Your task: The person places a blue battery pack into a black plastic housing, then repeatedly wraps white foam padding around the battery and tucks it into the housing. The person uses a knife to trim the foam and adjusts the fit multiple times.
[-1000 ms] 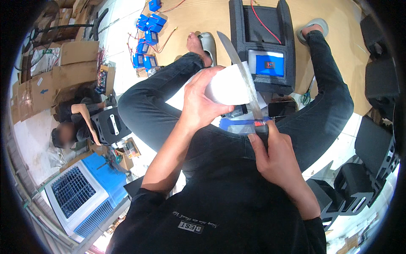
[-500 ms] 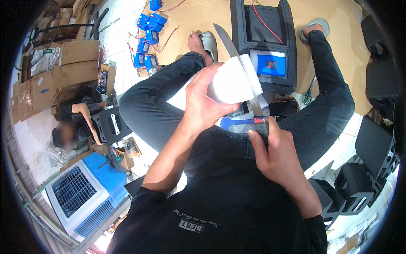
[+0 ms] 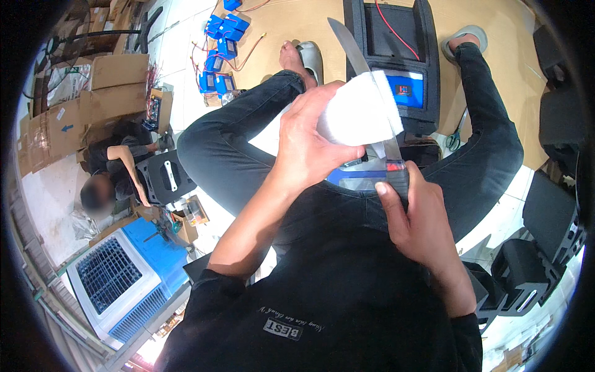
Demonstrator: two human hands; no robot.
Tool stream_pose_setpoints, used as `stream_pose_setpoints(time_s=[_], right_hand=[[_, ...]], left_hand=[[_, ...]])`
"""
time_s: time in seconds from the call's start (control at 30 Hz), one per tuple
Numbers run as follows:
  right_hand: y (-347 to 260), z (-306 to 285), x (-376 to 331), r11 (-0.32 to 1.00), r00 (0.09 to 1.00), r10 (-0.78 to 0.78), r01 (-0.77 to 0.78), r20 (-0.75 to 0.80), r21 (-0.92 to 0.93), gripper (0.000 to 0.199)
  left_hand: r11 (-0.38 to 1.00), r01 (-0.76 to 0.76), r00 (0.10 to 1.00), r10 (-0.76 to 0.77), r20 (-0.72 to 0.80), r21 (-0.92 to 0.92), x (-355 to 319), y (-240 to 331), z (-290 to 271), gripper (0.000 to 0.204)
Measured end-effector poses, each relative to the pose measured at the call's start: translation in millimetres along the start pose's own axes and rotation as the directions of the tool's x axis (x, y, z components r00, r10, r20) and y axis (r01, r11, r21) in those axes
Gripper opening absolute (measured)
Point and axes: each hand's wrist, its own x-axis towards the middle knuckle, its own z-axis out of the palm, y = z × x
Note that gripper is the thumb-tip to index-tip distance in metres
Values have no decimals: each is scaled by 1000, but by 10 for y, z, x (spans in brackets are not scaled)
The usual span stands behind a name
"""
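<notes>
My left hand (image 3: 305, 133) grips a white foam block (image 3: 353, 115), thumb along its near side and fingers on the far side. The handle of a long knife (image 3: 351, 47) is wrapped in my right hand (image 3: 416, 208). Its blade runs up across the right part of the foam, with the tip sticking out beyond the far edge; a thin slab of foam lies to the blade's right. Whether the blade is through the whole block I cannot tell. Beyond the foam sits a black foam case (image 3: 432, 74) with a blue battery pack (image 3: 406, 90) in its near recess.
Several blue battery packs (image 3: 226, 48) with red wires lie at the far left. Scissors (image 3: 455, 137) rest by my right leg. Black speaker-like boxes (image 3: 520, 266) stand at the right. On the left are a co-worker (image 3: 118, 161), cardboard boxes (image 3: 118, 108) and a blue-white air cooler (image 3: 124, 279).
Both hands, the foam block and the knife have shifted slightly to the right in the picture. The surroundings shift a little as well. Both grips stay the same.
</notes>
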Motion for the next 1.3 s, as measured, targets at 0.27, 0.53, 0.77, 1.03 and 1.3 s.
stream_pose_setpoints(time_s=[0.27, 0.53, 0.77, 1.03, 1.3], right_hand=[[8, -3, 71, 991, 999, 20, -25, 38, 129, 38], [30, 9, 132, 980, 995, 52, -68, 86, 188, 33], [-85, -90, 161, 997, 990, 70, -66, -119, 34, 28], [58, 195, 141, 877, 971, -130, 18, -200, -480, 24], [213, 344, 258, 799, 934, -262, 68, -244, -597, 21]], left_hand=[[998, 68, 998, -68, -2, -12, 52, 98, -3, 77], [996, 75, 997, -74, -25, 37, 87, 130, -30, 76], [982, 183, 983, -182, -32, 40, 118, 109, -27, 75], [927, 154, 987, -128, -97, 342, 192, 156, -1, 69], [925, 141, 990, -122, -74, 353, 146, 195, 87, 71]])
